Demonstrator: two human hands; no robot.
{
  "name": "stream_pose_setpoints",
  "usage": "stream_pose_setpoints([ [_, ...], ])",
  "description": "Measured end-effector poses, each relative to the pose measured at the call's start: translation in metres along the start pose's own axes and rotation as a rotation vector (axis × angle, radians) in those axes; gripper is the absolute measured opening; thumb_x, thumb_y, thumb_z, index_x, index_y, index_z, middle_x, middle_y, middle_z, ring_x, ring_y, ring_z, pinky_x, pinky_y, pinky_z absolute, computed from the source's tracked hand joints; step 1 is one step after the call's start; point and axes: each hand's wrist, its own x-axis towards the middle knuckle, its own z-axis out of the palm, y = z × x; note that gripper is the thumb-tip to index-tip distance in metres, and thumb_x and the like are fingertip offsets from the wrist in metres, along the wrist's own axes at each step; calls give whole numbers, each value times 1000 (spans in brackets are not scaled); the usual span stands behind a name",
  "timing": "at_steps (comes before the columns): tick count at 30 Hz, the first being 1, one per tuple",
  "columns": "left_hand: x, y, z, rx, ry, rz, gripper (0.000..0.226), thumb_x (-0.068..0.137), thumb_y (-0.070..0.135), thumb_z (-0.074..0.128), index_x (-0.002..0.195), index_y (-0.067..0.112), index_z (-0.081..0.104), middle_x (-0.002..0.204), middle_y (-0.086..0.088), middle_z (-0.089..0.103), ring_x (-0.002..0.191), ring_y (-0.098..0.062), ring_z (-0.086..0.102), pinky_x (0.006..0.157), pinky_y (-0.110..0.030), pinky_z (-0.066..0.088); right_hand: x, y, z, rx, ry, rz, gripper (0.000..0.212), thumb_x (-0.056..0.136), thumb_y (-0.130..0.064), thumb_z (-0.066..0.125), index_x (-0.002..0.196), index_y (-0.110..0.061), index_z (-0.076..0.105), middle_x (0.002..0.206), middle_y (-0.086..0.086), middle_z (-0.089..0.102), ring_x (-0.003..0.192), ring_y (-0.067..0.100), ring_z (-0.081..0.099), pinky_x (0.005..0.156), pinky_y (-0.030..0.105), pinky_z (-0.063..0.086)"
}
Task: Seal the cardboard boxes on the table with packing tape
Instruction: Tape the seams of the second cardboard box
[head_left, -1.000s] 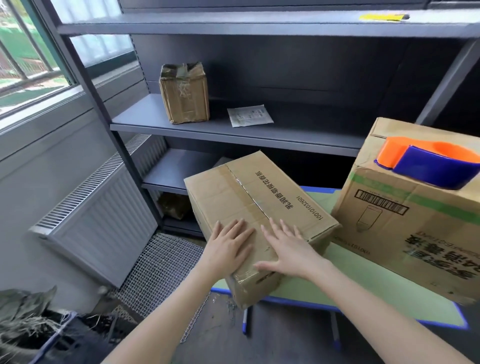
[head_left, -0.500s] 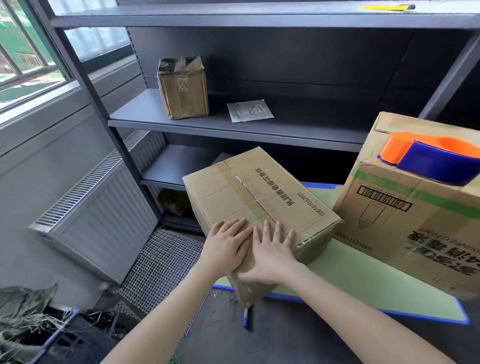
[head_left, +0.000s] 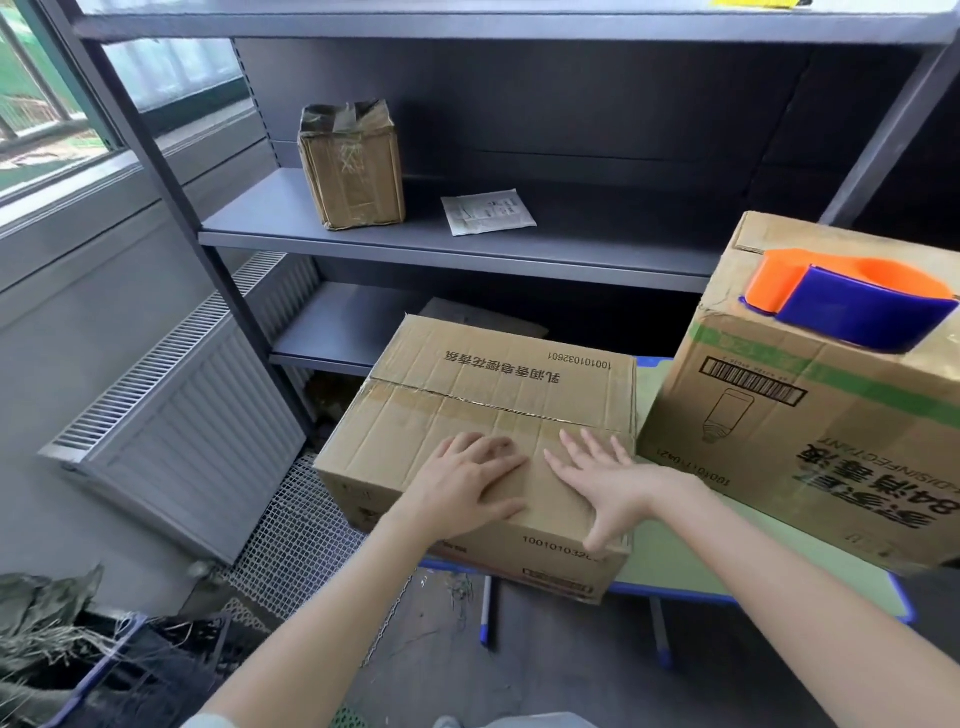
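A brown cardboard box with printed characters sits at the left end of the green table, its top flaps closed along a taped seam. My left hand and my right hand both lie flat on the near part of its top, fingers spread. To the right stands a bigger box with a green stripe and a barcode. An orange and blue tape dispenser rests on top of that bigger box.
A dark metal shelf unit stands behind the table, holding a small taped box and a paper sheet. A radiator leans at the left above a wire mesh. Dark debris lies at the bottom left.
The box under my hands has been turned so its long side faces me squarely. My hands have spread apart on its top. The view has shifted slightly.
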Motion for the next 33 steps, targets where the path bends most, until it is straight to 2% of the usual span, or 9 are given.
stream_pose_setpoints([
  [4,-9,-34,-12,75,-80,-161,90,68,86,15,147,42,21,157,8,16,145,-14,8,115,-53,-9,9,-31,2,104,170,88,114,73,-73,52,147,-21,-17,151,11,-27,139,38,-21,113,58,-7],
  [7,-15,-48,-12,87,-85,-268,93,65,88,2,147,45,15,158,9,10,146,-13,5,112,-60,-9,22,-50,2,110,268,94,108,74,-74,49,148,-25,-12,155,5,-20,141,38,-14,110,65,-3],
  [11,-22,-44,-1,82,-31,-316,100,58,88,-17,146,48,11,158,10,8,146,-11,2,113,-59,-5,29,-51,-1,32,239,68,92,79,-71,46,150,-33,2,157,4,-12,140,44,-11,106,70,0],
  [17,-24,-11,-6,142,-56,-425,81,75,79,5,147,42,18,157,7,16,144,-13,13,112,-55,10,20,-14,-8,-32,248,-96,80,82,-65,49,148,-38,12,157,-6,-5,144,32,-7,113,59,-3],
  [21,-22,17,-15,200,-13,-349,56,94,58,22,140,32,40,146,10,41,135,-12,37,104,-69,-8,13,36,-19,-20,217,-80,72,87,-54,53,147,-38,16,156,-14,-1,145,16,-2,116,52,-3],
  [24,-25,5,-13,137,18,-448,50,98,51,25,142,33,37,154,6,28,140,-15,25,101,-75,-5,13,44,-20,27,180,15,77,89,-52,51,149,-34,7,157,-7,-8,145,21,-7,115,53,1],
  [27,-32,-13,-9,103,-35,-595,57,96,56,23,149,32,20,159,-8,5,145,-27,7,106,-68,1,17,10,-13,37,195,68,95,83,-66,47,150,-23,-5,155,7,-18,142,35,-14,114,55,-4],
  [30,-36,-14,-6,26,-46,-589,58,99,49,21,151,24,13,158,-15,2,145,-31,-2,115,-53,7,23,-38,-4,4,257,31,103,80,-71,45,150,-17,-7,154,13,-19,141,39,-15,113,59,-4],
  [33,-34,-9,-4,-9,-32,-604,56,101,42,21,152,22,11,158,-16,0,145,-32,-5,115,-50,4,31,-82,1,34,274,-13,109,76,-79,38,150,-13,-5,154,16,-17,141,38,-17,111,62,-7],
])
